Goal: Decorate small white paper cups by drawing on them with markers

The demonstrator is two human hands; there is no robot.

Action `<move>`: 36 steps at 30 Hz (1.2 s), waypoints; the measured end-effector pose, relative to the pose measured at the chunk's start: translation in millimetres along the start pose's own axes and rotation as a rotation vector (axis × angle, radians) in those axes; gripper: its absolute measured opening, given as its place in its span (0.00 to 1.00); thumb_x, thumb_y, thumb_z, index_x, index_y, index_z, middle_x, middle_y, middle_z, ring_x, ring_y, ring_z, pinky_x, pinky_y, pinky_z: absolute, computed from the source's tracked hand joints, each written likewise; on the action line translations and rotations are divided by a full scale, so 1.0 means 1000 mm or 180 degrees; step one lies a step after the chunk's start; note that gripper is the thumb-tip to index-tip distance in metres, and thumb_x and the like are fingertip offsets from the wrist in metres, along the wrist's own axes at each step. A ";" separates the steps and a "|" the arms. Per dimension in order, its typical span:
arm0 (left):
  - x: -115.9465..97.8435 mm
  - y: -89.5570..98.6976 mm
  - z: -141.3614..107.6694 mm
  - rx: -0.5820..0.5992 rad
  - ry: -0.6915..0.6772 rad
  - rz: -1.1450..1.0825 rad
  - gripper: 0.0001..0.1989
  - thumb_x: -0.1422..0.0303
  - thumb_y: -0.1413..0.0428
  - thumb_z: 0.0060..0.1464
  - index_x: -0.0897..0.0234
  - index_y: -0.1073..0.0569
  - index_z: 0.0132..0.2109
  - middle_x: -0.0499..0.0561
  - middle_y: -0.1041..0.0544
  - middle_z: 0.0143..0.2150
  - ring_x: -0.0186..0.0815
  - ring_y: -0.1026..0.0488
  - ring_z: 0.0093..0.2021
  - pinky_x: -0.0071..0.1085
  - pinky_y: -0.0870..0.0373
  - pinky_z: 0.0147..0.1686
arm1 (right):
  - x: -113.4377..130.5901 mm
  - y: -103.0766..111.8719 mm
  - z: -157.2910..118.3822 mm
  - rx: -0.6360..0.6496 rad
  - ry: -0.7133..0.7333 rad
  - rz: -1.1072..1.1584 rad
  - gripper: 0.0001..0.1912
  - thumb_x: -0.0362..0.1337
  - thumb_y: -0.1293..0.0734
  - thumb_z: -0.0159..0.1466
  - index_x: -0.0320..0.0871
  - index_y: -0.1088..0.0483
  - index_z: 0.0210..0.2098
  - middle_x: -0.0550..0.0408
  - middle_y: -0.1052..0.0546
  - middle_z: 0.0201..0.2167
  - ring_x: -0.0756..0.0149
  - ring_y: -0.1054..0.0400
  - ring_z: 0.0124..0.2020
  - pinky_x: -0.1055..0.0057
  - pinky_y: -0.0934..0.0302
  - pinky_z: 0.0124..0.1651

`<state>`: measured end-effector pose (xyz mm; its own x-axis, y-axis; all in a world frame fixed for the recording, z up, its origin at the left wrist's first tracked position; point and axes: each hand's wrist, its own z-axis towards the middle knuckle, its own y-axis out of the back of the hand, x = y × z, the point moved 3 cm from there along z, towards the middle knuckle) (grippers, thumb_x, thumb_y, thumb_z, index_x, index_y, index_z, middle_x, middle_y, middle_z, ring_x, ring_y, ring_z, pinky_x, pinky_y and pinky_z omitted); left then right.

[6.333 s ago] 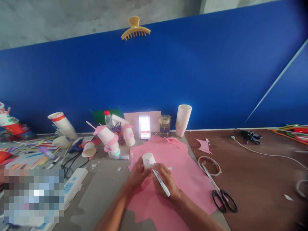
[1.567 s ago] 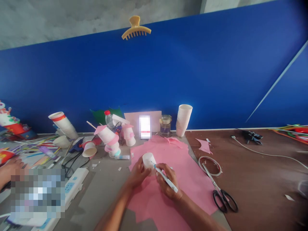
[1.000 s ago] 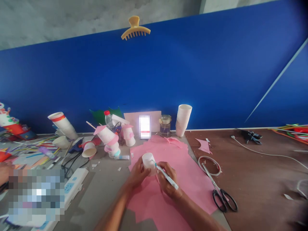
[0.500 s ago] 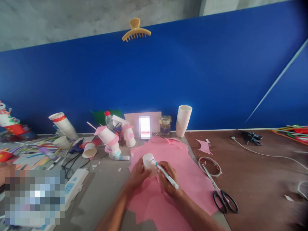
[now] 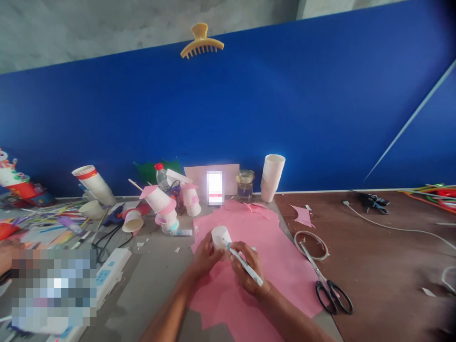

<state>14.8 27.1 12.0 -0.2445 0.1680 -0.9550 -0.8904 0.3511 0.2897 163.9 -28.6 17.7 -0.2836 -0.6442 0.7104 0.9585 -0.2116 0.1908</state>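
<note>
A small white paper cup [image 5: 220,236] is gripped by my left hand [image 5: 205,259], whose fingers and thumb wrap its left and lower side. My right hand [image 5: 249,268] is closed around a white pen [image 5: 249,270] with a blue band near its tip. The tip points at the cup's side; whether it touches cannot be made out. Both hands are over a large pink paper sheet [image 5: 281,270] with jagged edges.
Black-handled scissors [image 5: 324,285] and a tape roll [image 5: 311,245] lie to the right. Behind stand stacked cups [image 5: 272,178], a jar [image 5: 245,185] and pink-and-white cup figures [image 5: 159,199]. A power strip [image 5: 109,270] is at the left, near another person's hand [image 5: 7,255].
My right hand has shifted slightly down, and the pen tip sits lower and further left on the cup. My left hand still holds the cup, which is turned a little.
</note>
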 end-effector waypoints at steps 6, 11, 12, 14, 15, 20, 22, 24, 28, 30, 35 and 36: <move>0.006 0.001 0.001 -0.0024 -0.0088 0.0105 0.23 0.62 0.45 0.51 0.66 0.36 0.53 0.51 0.28 0.39 0.37 0.30 0.39 0.30 0.32 0.39 | 0.002 0.000 0.002 -0.0032 0.0171 -0.0049 0.11 0.31 0.40 0.63 0.45 0.35 0.44 0.54 0.27 0.32 0.68 0.32 0.29 0.73 0.36 0.32; 0.005 0.001 0.001 -0.0003 -0.0111 0.0145 0.25 0.62 0.44 0.51 0.66 0.37 0.54 0.52 0.28 0.41 0.38 0.29 0.40 0.31 0.32 0.40 | 0.001 0.000 0.000 0.0006 0.0101 -0.0083 0.10 0.31 0.40 0.63 0.45 0.35 0.43 0.54 0.27 0.31 0.68 0.31 0.29 0.73 0.36 0.32; 0.004 0.001 0.001 0.0005 -0.0102 0.0130 0.25 0.62 0.44 0.51 0.66 0.37 0.54 0.53 0.27 0.42 0.38 0.29 0.40 0.31 0.32 0.40 | -0.001 0.000 0.000 -0.0001 0.0046 -0.0085 0.09 0.32 0.40 0.63 0.44 0.35 0.43 0.54 0.27 0.31 0.68 0.31 0.29 0.73 0.37 0.31; 0.002 0.001 0.001 0.0007 -0.0096 0.0089 0.25 0.61 0.44 0.51 0.66 0.36 0.54 0.53 0.27 0.42 0.39 0.29 0.41 0.32 0.32 0.41 | -0.005 0.000 -0.001 -0.0032 -0.0114 -0.0062 0.08 0.33 0.40 0.63 0.44 0.35 0.42 0.54 0.26 0.30 0.69 0.32 0.26 0.74 0.37 0.30; 0.001 0.001 0.001 -0.0003 -0.0096 0.0084 0.25 0.60 0.44 0.50 0.67 0.36 0.53 0.53 0.27 0.42 0.39 0.29 0.41 0.32 0.32 0.42 | -0.007 0.000 -0.002 -0.0070 -0.0202 -0.0049 0.07 0.33 0.40 0.63 0.44 0.34 0.42 0.55 0.26 0.29 0.69 0.33 0.26 0.74 0.37 0.29; 0.001 0.001 0.001 -0.0002 -0.0106 0.0126 0.26 0.59 0.44 0.50 0.67 0.36 0.54 0.54 0.26 0.42 0.40 0.29 0.42 0.33 0.31 0.42 | -0.014 0.001 -0.003 -0.0247 -0.0420 0.0013 0.07 0.35 0.39 0.64 0.44 0.33 0.40 0.55 0.26 0.29 0.69 0.31 0.27 0.74 0.36 0.31; 0.001 0.001 0.001 0.0023 -0.0111 0.0113 0.25 0.60 0.44 0.51 0.66 0.36 0.54 0.54 0.26 0.43 0.40 0.29 0.43 0.33 0.32 0.42 | -0.012 0.001 -0.003 -0.0209 -0.0428 0.0067 0.07 0.36 0.39 0.64 0.44 0.33 0.40 0.55 0.26 0.29 0.68 0.31 0.27 0.74 0.36 0.31; 0.000 0.001 0.001 0.0017 -0.0108 0.0137 0.24 0.61 0.44 0.51 0.66 0.36 0.54 0.53 0.26 0.42 0.39 0.29 0.42 0.32 0.31 0.42 | -0.010 0.000 -0.003 -0.0119 -0.0428 0.0117 0.06 0.36 0.40 0.64 0.44 0.34 0.40 0.55 0.26 0.29 0.68 0.31 0.27 0.73 0.36 0.30; 0.000 0.002 0.000 -0.0026 -0.0087 0.0222 0.24 0.60 0.44 0.51 0.65 0.35 0.53 0.52 0.26 0.41 0.38 0.29 0.39 0.32 0.31 0.39 | -0.009 -0.002 -0.004 0.0057 -0.0466 0.0211 0.08 0.37 0.40 0.64 0.44 0.34 0.42 0.54 0.26 0.28 0.67 0.31 0.27 0.72 0.36 0.28; 0.000 0.002 0.001 -0.0028 -0.0107 0.0226 0.24 0.61 0.44 0.51 0.66 0.35 0.53 0.53 0.26 0.41 0.39 0.29 0.40 0.32 0.32 0.40 | -0.009 -0.002 -0.004 0.0077 -0.0502 0.0205 0.08 0.37 0.40 0.64 0.44 0.34 0.42 0.54 0.27 0.28 0.67 0.31 0.27 0.72 0.37 0.28; 0.003 0.001 0.001 0.0019 -0.0099 0.0040 0.25 0.61 0.44 0.50 0.66 0.36 0.54 0.54 0.26 0.43 0.40 0.28 0.42 0.33 0.32 0.42 | -0.009 0.000 -0.003 0.0042 -0.0430 0.0073 0.07 0.38 0.39 0.64 0.44 0.34 0.40 0.55 0.27 0.28 0.67 0.31 0.27 0.73 0.36 0.28; 0.002 0.001 0.001 0.0029 -0.0097 -0.0011 0.26 0.61 0.44 0.50 0.66 0.37 0.54 0.54 0.26 0.43 0.40 0.28 0.43 0.33 0.32 0.43 | -0.009 0.000 -0.003 0.0008 -0.0406 0.0046 0.07 0.38 0.39 0.64 0.44 0.34 0.40 0.55 0.27 0.27 0.67 0.32 0.26 0.72 0.36 0.28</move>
<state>14.2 28.6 10.1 -0.2295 0.1946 -0.9537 -0.8876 0.3602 0.2871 166.0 -25.0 9.4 -0.2643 -0.5484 0.7934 0.9626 -0.2010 0.1817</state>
